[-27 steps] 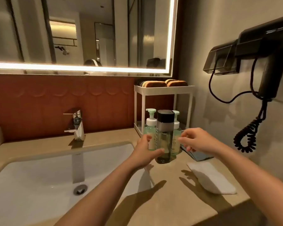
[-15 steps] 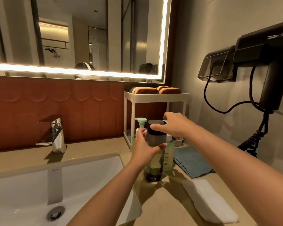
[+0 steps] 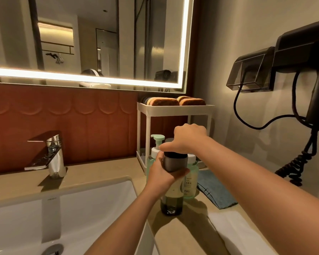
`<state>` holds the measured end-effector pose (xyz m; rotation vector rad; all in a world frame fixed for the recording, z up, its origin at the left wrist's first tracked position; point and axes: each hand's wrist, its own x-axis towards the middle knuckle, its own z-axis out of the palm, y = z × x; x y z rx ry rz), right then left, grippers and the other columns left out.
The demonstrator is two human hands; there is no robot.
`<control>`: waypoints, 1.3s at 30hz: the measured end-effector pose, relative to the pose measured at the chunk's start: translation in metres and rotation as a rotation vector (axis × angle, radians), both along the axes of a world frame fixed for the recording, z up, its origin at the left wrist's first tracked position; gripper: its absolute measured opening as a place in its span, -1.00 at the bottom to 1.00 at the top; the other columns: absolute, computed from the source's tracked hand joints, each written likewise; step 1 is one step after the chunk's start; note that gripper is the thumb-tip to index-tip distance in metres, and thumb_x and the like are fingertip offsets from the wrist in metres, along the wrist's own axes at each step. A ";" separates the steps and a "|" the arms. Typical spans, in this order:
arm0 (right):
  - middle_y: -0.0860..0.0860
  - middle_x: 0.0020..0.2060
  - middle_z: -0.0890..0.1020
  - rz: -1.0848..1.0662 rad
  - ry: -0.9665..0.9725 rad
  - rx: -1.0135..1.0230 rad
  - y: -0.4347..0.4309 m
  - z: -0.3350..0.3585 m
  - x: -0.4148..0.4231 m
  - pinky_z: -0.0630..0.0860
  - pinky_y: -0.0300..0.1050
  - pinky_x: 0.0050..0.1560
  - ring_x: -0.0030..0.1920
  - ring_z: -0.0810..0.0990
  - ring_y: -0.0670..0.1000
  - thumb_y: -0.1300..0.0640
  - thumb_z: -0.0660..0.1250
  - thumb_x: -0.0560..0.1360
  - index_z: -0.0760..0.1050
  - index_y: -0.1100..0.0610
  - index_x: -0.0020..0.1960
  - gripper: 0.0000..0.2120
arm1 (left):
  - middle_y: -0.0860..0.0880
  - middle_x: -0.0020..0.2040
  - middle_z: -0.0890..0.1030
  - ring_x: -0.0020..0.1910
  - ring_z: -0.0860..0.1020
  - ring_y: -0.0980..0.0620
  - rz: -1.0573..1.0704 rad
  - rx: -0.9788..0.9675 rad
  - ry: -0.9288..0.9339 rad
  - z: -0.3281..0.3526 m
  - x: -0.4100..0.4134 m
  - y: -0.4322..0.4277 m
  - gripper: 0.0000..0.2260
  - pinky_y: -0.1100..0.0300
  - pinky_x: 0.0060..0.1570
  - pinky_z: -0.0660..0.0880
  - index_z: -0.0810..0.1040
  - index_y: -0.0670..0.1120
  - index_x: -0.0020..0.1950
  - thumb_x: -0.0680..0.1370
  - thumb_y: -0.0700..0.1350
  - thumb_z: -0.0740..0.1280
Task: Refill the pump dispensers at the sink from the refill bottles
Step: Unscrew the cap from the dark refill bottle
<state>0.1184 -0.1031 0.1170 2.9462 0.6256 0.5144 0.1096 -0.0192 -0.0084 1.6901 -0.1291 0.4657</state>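
A tall clear refill bottle [image 3: 172, 201] with dark liquid at its bottom stands on the counter right of the sink. My left hand [image 3: 161, 173] grips its upper body just below the cap. From above, my right hand [image 3: 187, 138] grips the dark cap [image 3: 175, 160]. Behind the bottle stand two pale green pump dispensers: the left one [image 3: 156, 144] shows its mint pump head, the right one [image 3: 191, 181] is partly hidden by the bottle and my hands.
A white basin [image 3: 63, 218] and chrome faucet [image 3: 52, 155] lie to the left. A white two-tier rack [image 3: 175, 109] with sponges stands behind the dispensers. A blue cloth [image 3: 215, 190] and white towel [image 3: 236, 234] lie on the right. A black hair dryer [image 3: 302, 52] hangs on the wall.
The bottle came down onto the counter. My right hand moved from beside the bottle onto its cap and closed around it. The camera moved closer and tilted down.
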 end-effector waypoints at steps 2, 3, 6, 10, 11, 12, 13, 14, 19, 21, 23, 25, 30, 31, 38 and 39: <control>-0.01 -0.31 0.49 0.023 0.029 0.018 0.000 0.001 -0.001 0.46 -0.14 -0.15 -0.16 0.55 0.03 -0.39 0.17 0.40 0.41 0.09 -0.15 -0.48 | 0.12 0.09 0.53 0.14 0.49 0.05 -0.012 0.009 -0.004 0.000 -0.001 0.004 -0.43 0.05 0.09 0.50 0.36 0.14 0.20 0.31 -0.14 0.54; 0.00 -0.27 0.51 0.039 0.054 0.028 0.000 0.002 -0.001 0.49 -0.12 -0.12 -0.14 0.56 0.03 -0.39 0.17 0.40 0.43 0.09 -0.11 -0.48 | 0.11 0.09 0.54 0.13 0.49 0.05 -0.019 0.011 -0.013 -0.001 -0.002 0.006 -0.44 0.07 0.07 0.51 0.37 0.14 0.19 0.31 -0.15 0.54; 0.01 -0.11 0.55 0.105 0.159 0.067 -0.002 0.001 -0.003 0.55 -0.09 -0.05 -0.05 0.55 0.05 -0.38 0.20 0.39 0.47 0.08 0.10 -0.43 | 0.06 0.06 0.57 0.10 0.52 0.05 -0.055 -0.002 -0.036 -0.004 -0.008 0.014 -0.48 0.17 -0.02 0.55 0.41 0.11 0.16 0.31 -0.19 0.53; 0.05 0.18 0.50 0.204 0.382 0.135 -0.005 0.007 -0.006 0.51 -0.11 0.04 0.10 0.47 0.05 -0.25 0.30 0.42 0.34 0.00 0.36 -0.40 | 0.04 0.06 0.57 0.07 0.52 0.08 -0.074 -0.035 -0.029 -0.005 -0.015 0.018 -0.50 0.26 -0.13 0.53 0.41 0.11 0.13 0.32 -0.23 0.52; 0.05 0.25 0.45 0.223 0.454 0.124 -0.006 0.012 -0.007 0.48 -0.09 0.10 0.16 0.44 0.06 -0.20 0.32 0.43 0.30 -0.03 0.40 -0.40 | 0.03 0.06 0.57 0.07 0.53 0.07 -0.074 -0.038 -0.028 -0.004 -0.017 0.018 -0.52 0.26 -0.13 0.53 0.42 0.12 0.11 0.32 -0.23 0.52; 0.04 0.31 0.39 0.238 0.525 0.099 -0.008 0.017 -0.007 0.46 -0.07 0.15 0.22 0.41 0.07 -0.12 0.33 0.46 0.26 -0.06 0.43 -0.41 | 0.02 0.05 0.57 0.06 0.53 0.05 -0.075 -0.041 -0.025 -0.004 -0.017 0.017 -0.54 0.25 -0.15 0.53 0.42 0.12 0.08 0.32 -0.23 0.51; 0.04 0.36 0.34 0.250 0.582 0.066 -0.009 0.023 -0.008 0.44 -0.04 0.20 0.28 0.37 0.09 -0.04 0.34 0.48 0.22 -0.10 0.44 -0.42 | 0.01 0.05 0.56 0.06 0.53 0.04 -0.080 -0.043 -0.022 -0.004 -0.019 0.017 -0.56 0.25 -0.16 0.53 0.41 0.12 0.06 0.34 -0.23 0.50; 0.03 0.40 0.29 0.256 0.617 0.032 -0.010 0.027 -0.009 0.42 -0.02 0.23 0.33 0.33 0.11 0.04 0.34 0.49 0.19 -0.14 0.45 -0.40 | 0.00 0.05 0.56 0.06 0.53 0.02 -0.085 -0.047 -0.024 -0.005 -0.019 0.016 -0.57 0.24 -0.16 0.54 0.41 0.12 0.06 0.35 -0.23 0.49; 0.04 0.49 0.15 0.138 0.687 0.020 -0.001 0.032 -0.011 0.41 0.15 0.28 0.41 0.26 0.19 -0.06 0.40 0.42 -0.02 -0.15 0.50 -0.19 | 0.04 0.07 0.56 0.07 0.53 0.07 -0.091 -0.058 -0.051 -0.004 -0.022 0.013 -0.56 0.26 -0.14 0.55 0.39 0.17 0.08 0.33 -0.07 0.52; 0.06 0.46 0.23 0.064 0.593 -0.039 0.006 0.029 -0.011 0.42 0.13 0.27 0.38 0.31 0.18 -0.35 0.28 0.36 0.07 -0.02 0.50 -0.16 | 0.03 0.07 0.57 0.07 0.53 0.06 -0.085 -0.081 -0.039 -0.003 -0.022 0.012 -0.56 0.29 -0.18 0.53 0.39 0.15 0.07 0.34 -0.14 0.51; 0.09 0.33 0.40 -0.001 0.436 -0.110 0.013 0.025 -0.014 0.42 0.06 0.26 0.32 0.39 0.16 -0.46 0.16 0.34 0.25 0.11 0.43 -0.13 | -0.01 0.07 0.58 0.05 0.54 0.03 -0.086 -0.101 -0.028 -0.003 -0.020 0.011 -0.55 0.32 -0.29 0.55 0.41 0.11 0.09 0.34 -0.22 0.51; 0.12 0.13 0.49 -0.013 0.290 -0.132 0.019 0.021 -0.018 0.47 0.00 0.17 0.20 0.47 0.14 -0.46 0.15 0.35 0.35 0.16 0.35 -0.16 | -0.03 0.07 0.57 0.00 0.54 0.03 -0.088 -0.130 0.002 -0.002 -0.021 0.012 -0.54 0.39 -0.39 0.52 0.41 0.08 0.09 0.33 -0.25 0.51; 0.05 -0.12 0.48 0.053 0.313 -0.134 0.022 0.026 -0.021 0.49 -0.16 -0.15 -0.04 0.49 0.06 -0.25 0.29 0.43 0.39 0.16 0.26 -0.41 | -0.05 0.10 0.57 0.07 0.55 -0.04 -0.096 -0.111 0.011 -0.005 -0.019 0.013 -0.52 0.35 -0.35 0.53 0.42 0.04 0.15 0.33 -0.21 0.52; 0.07 -0.03 0.50 0.066 0.352 -0.148 0.021 0.029 -0.020 0.50 -0.17 -0.18 0.00 0.51 0.07 -0.20 0.31 0.44 0.38 0.14 0.28 -0.44 | -0.04 0.10 0.57 0.08 0.55 -0.03 -0.090 -0.100 0.011 -0.005 -0.018 0.013 -0.52 0.35 -0.35 0.53 0.42 0.03 0.16 0.33 -0.20 0.52; 0.04 0.47 0.18 0.112 0.575 -0.141 0.016 0.038 -0.023 0.42 0.07 0.24 0.41 0.26 0.19 0.00 0.39 0.45 0.04 -0.11 0.50 -0.25 | -0.02 0.09 0.56 0.04 0.55 0.02 -0.105 -0.115 0.023 -0.003 -0.023 0.013 -0.51 0.41 -0.40 0.50 0.40 0.00 0.19 0.34 -0.14 0.51; 0.04 0.48 0.16 0.090 0.567 -0.120 0.017 0.038 -0.024 0.39 0.07 0.26 0.43 0.24 0.18 -0.13 0.35 0.44 0.00 -0.08 0.51 -0.22 | -0.02 0.11 0.56 0.07 0.54 0.00 -0.096 -0.111 0.029 -0.003 -0.022 0.012 -0.49 0.38 -0.40 0.50 0.39 0.01 0.22 0.34 -0.12 0.51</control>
